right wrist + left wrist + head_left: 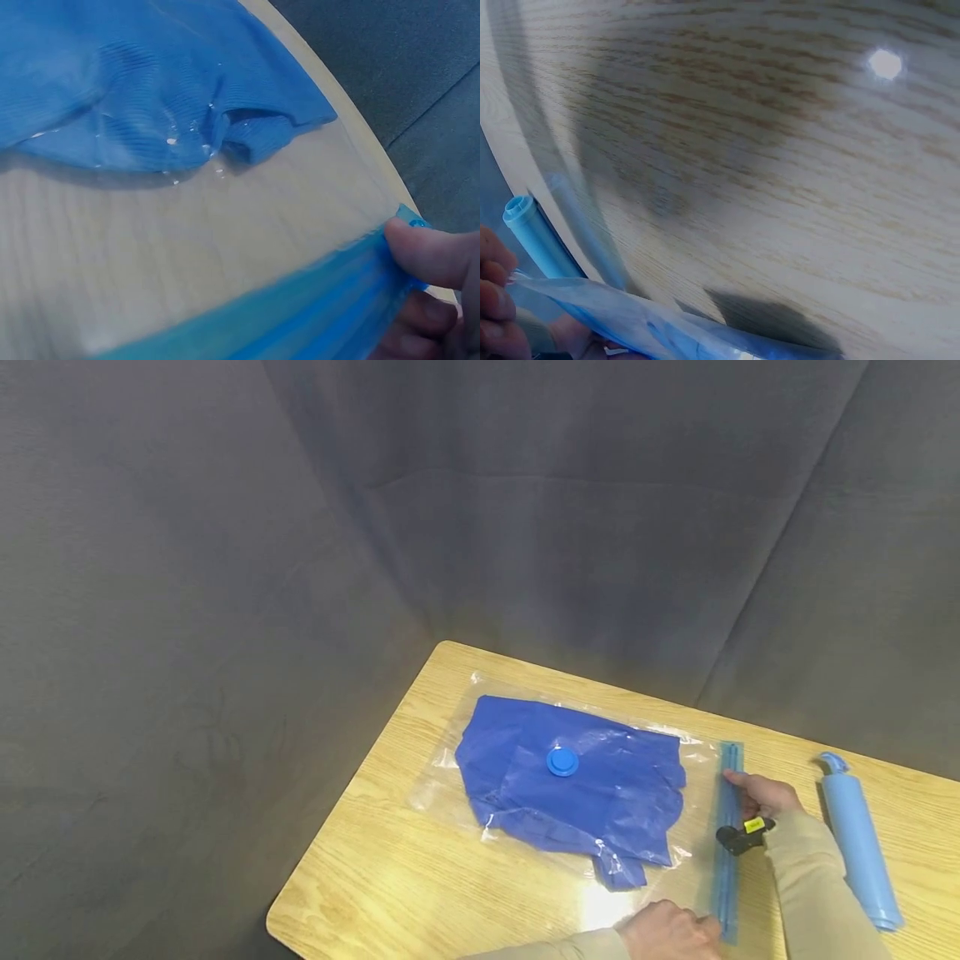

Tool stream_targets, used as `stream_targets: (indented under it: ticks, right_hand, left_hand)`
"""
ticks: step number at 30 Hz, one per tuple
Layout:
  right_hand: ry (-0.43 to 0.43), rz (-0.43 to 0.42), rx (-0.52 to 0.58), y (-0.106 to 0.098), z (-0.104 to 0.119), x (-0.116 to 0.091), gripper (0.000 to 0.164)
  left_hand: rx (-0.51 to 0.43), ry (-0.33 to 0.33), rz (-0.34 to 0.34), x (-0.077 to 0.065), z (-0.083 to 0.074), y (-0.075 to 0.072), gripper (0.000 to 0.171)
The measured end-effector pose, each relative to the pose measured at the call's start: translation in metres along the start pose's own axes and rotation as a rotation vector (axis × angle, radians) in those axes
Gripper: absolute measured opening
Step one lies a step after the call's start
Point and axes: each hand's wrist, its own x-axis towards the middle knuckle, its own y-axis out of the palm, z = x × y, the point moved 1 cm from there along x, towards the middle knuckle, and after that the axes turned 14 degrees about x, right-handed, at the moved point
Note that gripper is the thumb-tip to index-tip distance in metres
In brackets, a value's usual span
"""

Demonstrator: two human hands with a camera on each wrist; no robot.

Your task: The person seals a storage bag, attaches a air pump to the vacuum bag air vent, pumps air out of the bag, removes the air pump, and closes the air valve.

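Observation:
A clear vacuum storage bag (442,781) lies flat on the table with a folded blue garment (622,793) inside. Its round blue valve (562,762) faces up near the middle. Along the bag's right end runs a blue zip strip (726,881). My right hand (763,795) grips this strip toward its far end, thumb on top and fingers beneath, as the right wrist view shows at the strip's corner (409,215). At the near end, my left hand (670,932) pinches the bag's edge; in the left wrist view its fingertips (499,259) meet the clear plastic (592,292).
A light blue hand pump (861,843) lies on the wooden table (375,868), right of my right forearm. Dark grey curtains (562,543) hang behind the table and to its left. A black wrist camera (742,837) sits on my right wrist.

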Motion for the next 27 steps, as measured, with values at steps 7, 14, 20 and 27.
stream_targets:
  ticks: [7,14,20,27]
  right_hand:
    - [0.022,-0.078,0.049,-0.002,0.003,-0.001,0.046]
    - [0.014,-0.119,0.066,0.001,0.008,-0.006,0.047]
    - [-0.015,-0.105,0.002,0.000,0.011,-0.004,0.043]
    - [-0.027,-0.134,-0.042,-0.001,0.009,-0.002,0.042]
  left_hand:
    - [-0.088,-0.021,-0.021,-0.001,-0.003,0.000,0.007]
    - [-0.182,-0.057,-0.007,-0.006,-0.004,0.000,0.009]
    - [-0.181,-0.054,0.011,-0.009,-0.006,0.000,0.011]
    - [-0.218,-0.059,0.020,-0.011,-0.008,0.000,0.012]
